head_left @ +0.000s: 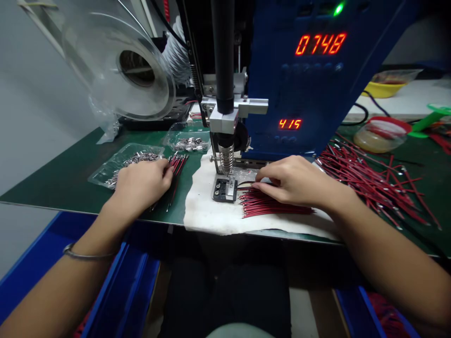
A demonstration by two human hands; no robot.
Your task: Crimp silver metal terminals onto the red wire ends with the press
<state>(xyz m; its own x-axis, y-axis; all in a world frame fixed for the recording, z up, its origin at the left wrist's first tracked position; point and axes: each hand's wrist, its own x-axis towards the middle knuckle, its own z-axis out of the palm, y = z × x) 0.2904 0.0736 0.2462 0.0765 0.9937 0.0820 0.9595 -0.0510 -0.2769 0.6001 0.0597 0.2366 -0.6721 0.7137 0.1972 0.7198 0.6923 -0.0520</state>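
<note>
My right hand [291,180] pinches a dark wire [246,182] whose far end reaches the small black fixture [219,190] under the machine's spring-loaded tip [226,159]. Below that hand, a row of red wires [271,206] lies on the white cloth [207,218]. On the left, my left hand [144,180] has its thumb and fingers closed beside a bundle of red and black wires [178,166]; what is between its fingertips is hidden. Just behind it sits a clear tray of small metal parts [121,164].
A blue machine [282,94] with lit red digits stands at the back. Loose red wires [373,178] are heaped at the right, near a round clear container [380,136]. A second clear tray [190,141] and a large clear reel [116,70] are at the back left.
</note>
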